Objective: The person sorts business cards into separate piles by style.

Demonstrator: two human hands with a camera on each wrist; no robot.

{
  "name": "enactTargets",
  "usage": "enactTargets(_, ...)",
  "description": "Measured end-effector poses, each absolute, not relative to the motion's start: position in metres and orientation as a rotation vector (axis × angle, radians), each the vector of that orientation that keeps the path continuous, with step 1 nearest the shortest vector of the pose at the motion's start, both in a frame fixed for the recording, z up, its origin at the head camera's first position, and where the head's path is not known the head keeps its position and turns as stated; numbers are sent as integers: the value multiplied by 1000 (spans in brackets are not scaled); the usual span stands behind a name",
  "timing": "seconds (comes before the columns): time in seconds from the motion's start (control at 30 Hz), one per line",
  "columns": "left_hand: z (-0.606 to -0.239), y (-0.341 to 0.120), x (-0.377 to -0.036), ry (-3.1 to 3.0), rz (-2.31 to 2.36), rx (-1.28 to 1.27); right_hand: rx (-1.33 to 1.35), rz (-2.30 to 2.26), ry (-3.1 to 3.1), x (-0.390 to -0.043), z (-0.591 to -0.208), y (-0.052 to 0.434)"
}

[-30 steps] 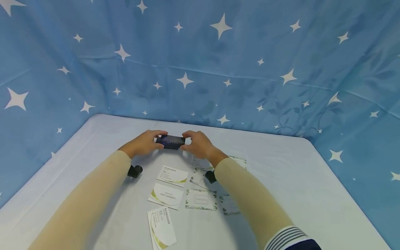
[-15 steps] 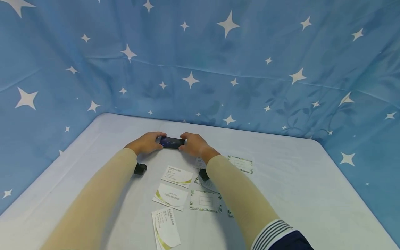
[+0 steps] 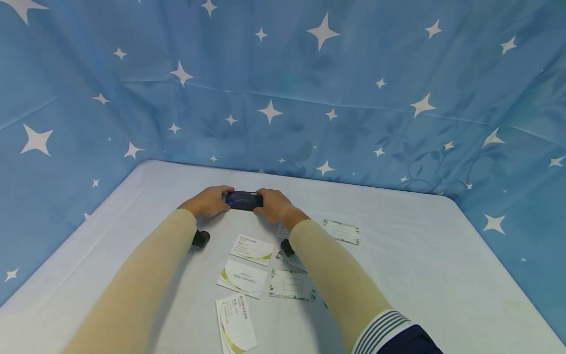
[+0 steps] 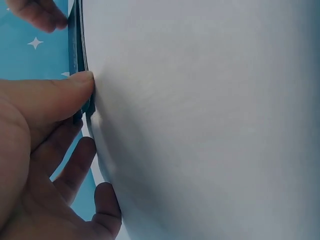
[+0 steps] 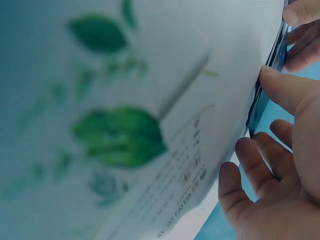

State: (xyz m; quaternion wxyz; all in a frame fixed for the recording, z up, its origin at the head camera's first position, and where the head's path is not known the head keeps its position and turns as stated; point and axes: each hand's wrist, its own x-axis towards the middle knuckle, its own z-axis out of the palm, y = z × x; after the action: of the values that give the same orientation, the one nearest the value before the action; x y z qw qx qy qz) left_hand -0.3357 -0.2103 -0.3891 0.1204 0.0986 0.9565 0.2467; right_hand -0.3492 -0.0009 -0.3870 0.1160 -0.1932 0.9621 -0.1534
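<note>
A dark card stack [image 3: 244, 200] is pinched at its ends between the left hand [image 3: 210, 201] and right hand [image 3: 275, 205], thumbs and curled fingers closed on it, at 12 o'clock on the white desk [image 3: 420, 265]. Loose cards [image 3: 250, 248] are scattered toward 6 o'clock. Bare desk lies at 3 o'clock; starry blue cloth [image 3: 309, 98] is hung behind.

Your head view is bright and evenly lit, with soft shadows under your arms on the table [image 3: 420, 255] and wide-angle bending at the edges. Your left wrist view is washed pale, the table almost featureless. Your right wrist view is badly blurred: the leaf-print card [image 5: 125, 135] sits too close to focus.
</note>
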Motion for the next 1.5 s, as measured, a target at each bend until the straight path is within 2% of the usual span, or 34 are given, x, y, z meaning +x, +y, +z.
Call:
enactTargets(0.63, -385, -206, -336, 2756, 820, 279, -479, -642, 2786, -349, -385, 6)
enactTargets(1.03, -387, -208, -333, 2740, 831, 252, -552, -580, 2767, -346, -384, 8)
enactTargets(1.5, -386, -209, -338, 2714, 792, 237, -513, -588, 2746, -345, -381, 6)
